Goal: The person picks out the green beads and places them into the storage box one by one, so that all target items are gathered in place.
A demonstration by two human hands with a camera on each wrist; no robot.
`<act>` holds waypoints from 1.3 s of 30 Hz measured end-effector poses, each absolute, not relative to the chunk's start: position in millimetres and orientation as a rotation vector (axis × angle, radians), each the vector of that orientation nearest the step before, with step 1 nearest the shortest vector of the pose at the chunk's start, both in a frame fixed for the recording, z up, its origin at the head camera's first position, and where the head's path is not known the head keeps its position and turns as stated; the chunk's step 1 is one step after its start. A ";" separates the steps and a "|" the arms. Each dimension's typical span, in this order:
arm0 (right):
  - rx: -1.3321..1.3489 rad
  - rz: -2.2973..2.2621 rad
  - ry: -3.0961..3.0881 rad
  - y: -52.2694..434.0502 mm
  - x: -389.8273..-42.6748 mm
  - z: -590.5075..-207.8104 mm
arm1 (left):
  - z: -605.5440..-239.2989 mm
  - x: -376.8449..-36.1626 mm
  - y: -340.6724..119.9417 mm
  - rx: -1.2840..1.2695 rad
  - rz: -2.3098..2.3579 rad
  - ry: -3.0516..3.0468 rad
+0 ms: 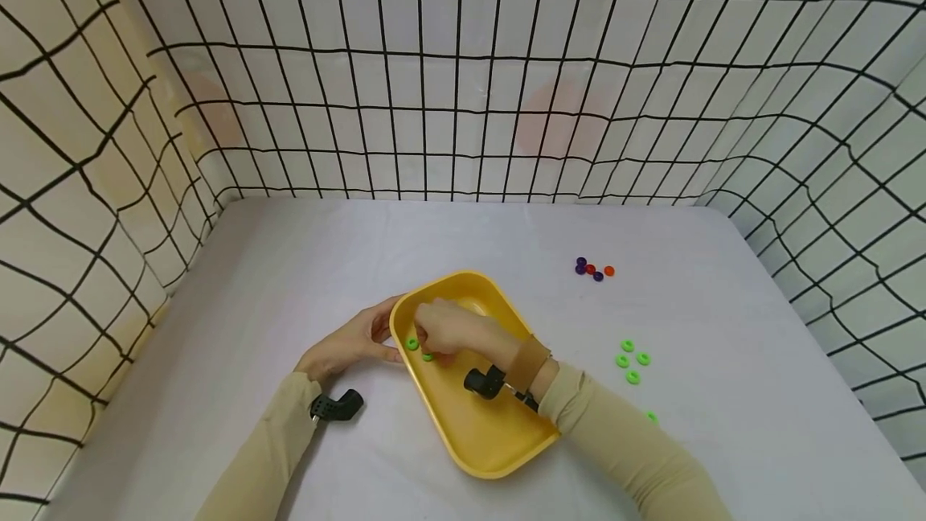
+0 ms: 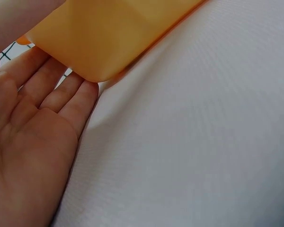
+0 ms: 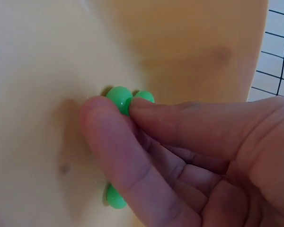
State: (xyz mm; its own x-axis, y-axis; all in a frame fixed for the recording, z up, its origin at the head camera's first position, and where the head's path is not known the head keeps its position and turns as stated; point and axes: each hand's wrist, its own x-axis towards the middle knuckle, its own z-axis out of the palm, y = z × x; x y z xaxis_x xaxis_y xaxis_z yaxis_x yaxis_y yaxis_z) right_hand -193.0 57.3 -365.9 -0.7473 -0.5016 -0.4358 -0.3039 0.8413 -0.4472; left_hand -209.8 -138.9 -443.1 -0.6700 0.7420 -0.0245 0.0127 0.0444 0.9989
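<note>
the yellow tray [image 1: 463,416] slants lengthwise (far left to near right)

A white surface [image 1: 723,457] fills the lower frame, and black netting [image 1: 455,109] stands round it — left, back and right — over a pale backing [image 1: 437,18] with faint pinkish patches [image 1: 546,135]. Right of centre I see dark purple beads [image 1: 581,269] huddled by orange-red ones [image 1: 609,271] — a little cluster.
</note>
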 end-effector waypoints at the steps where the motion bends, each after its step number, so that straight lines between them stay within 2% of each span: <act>1: -0.590 -0.476 2.463 56.5 -193.3 -366.2 | -443.3 -209.7 -139.6 0.760 1.683 1.771; 7: -0.604 -0.574 2.473 60.4 -195.5 -359.6 | -444.2 -209.9 -140.3 0.771 1.697 1.778; 11: -0.599 -0.772 2.484 83.2 -200.7 -337.9 | -444.6 -209.4 -138.7 0.781 1.696 1.768; 16: -0.483 -1.158 2.536 152.0 -201.0 -298.3 | -445.1 -209.7 -136.4 0.798 1.707 1.766; 19: -0.369 -1.321 2.585 204.8 -190.6 -288.2 | -445.7 -209.8 -136.0 0.805 1.713 1.764; 26: -0.081 -1.410 2.603 295.3 -159.0 -318.7 | -445.5 -208.5 -137.2 0.765 1.697 1.784; 29: 0.012 -1.428 2.568 315.8 -148.7 -334.5 | -443.9 -207.4 -137.1 0.749 1.687 1.794; 39: 0.088 -1.433 2.515 377.3 -133.5 -386.7 | -443.8 -205.9 -137.1 0.735 1.683 1.801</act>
